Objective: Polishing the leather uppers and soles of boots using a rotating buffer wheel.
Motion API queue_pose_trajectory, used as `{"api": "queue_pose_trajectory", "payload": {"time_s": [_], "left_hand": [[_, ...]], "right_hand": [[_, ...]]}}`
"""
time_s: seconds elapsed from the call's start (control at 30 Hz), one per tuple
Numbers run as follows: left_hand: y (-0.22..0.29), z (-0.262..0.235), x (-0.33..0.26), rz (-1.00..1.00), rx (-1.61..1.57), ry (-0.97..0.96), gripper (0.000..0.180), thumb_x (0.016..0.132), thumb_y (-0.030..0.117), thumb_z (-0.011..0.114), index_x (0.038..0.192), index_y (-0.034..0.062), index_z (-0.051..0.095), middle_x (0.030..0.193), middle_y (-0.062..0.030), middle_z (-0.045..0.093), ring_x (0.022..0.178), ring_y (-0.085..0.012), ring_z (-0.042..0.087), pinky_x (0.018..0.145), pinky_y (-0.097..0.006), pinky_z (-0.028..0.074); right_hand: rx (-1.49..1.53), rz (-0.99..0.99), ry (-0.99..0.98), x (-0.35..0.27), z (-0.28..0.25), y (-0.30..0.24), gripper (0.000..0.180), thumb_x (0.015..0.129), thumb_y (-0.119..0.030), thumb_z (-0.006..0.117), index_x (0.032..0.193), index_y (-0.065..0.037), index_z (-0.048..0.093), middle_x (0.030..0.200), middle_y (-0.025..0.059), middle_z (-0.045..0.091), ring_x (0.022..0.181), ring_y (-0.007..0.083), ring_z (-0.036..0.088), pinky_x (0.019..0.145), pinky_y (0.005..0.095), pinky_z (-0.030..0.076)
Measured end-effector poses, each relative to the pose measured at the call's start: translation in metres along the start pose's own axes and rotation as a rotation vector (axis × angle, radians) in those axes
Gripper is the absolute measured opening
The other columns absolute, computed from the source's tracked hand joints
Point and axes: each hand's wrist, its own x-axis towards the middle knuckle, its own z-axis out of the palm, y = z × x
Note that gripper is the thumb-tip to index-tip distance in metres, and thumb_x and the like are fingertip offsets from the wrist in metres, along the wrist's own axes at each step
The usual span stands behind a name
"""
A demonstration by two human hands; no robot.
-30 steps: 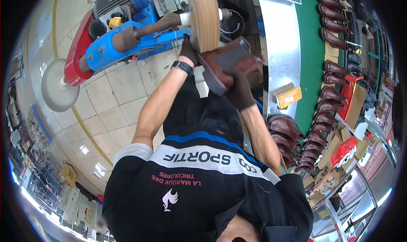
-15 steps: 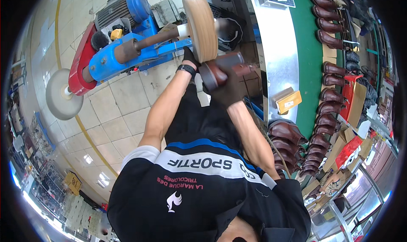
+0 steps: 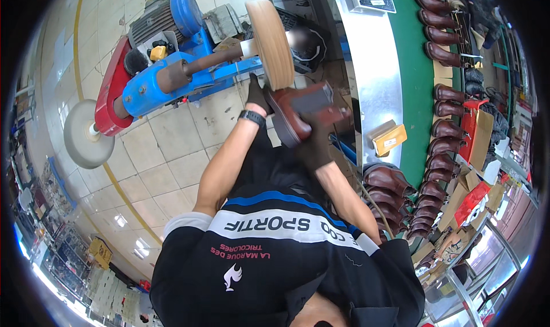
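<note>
Both my hands wear dark gloves and hold one reddish-brown leather boot (image 3: 286,118) right below the tan buffing wheel (image 3: 270,46). My left hand (image 3: 258,96) closes on the boot's left end, its fingers partly hidden behind it. My right hand (image 3: 317,141) wraps the boot's right side from below. The shaft part, with a dark elastic-looking panel, points to the right. The boot's upper edge meets the wheel's lower rim, or lies very close; I cannot tell which.
The wheel sits on the shaft of a blue machine (image 3: 154,83) with a red belt guard (image 3: 109,92) and a pale wheel (image 3: 86,135) at its far left. To the right, a metal counter (image 3: 378,69) carries a yellow block (image 3: 389,139). Rows of brown boots (image 3: 444,34) line a green surface (image 3: 415,69).
The boot has turned and shifted slightly down, showing more of its side and shaft. My right hand has moved a little down and right with it; my left hand has shifted slightly down.
</note>
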Motion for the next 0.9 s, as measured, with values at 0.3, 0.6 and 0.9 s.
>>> {"api": "queue_pose_trajectory", "payload": {"time_s": [0.3, 0.6, 0.9], "left_hand": [[-0.007, -0.033, -0.046, 0.019, 0.088, -0.228, 0.088, 0.082, 0.070, 0.034, 0.133, -0.0026, 0.035, 0.132, -0.0176, 0.045, 0.120, -0.0281, 0.043, 0.105, -0.039, 0.029], [0.011, 0.002, 0.018, -0.111, -0.048, 0.007, 0.081, 0.083, 0.070, 0.031, 0.137, 0.0095, 0.034, 0.136, -0.0170, 0.040, 0.125, -0.0346, 0.037, 0.106, -0.048, 0.026], [-0.016, -0.048, 0.019, -0.250, -0.121, -0.434, 0.087, 0.081, 0.073, 0.026, 0.134, 0.0054, 0.037, 0.135, -0.0135, 0.043, 0.122, -0.0298, 0.041, 0.105, -0.043, 0.027]], "right_hand": [[-0.880, -0.230, 0.116, -0.067, -0.019, 0.011, 0.034, 0.072, 0.004, 0.059, 0.106, -0.003, 0.059, 0.103, 0.0125, 0.060, 0.094, 0.0221, 0.058, 0.084, 0.0316, 0.045], [-0.379, -0.110, 0.102, 0.027, 0.022, -0.021, 0.021, 0.080, -0.014, 0.057, 0.099, -0.006, 0.060, 0.095, 0.0061, 0.060, 0.085, 0.0159, 0.059, 0.077, 0.0285, 0.046], [-1.307, -0.533, -0.062, -0.034, 0.001, -0.023, 0.060, 0.075, -0.017, 0.066, 0.127, -0.002, 0.040, 0.114, 0.0102, 0.056, 0.102, 0.0168, 0.055, 0.088, 0.0307, 0.042]]}}
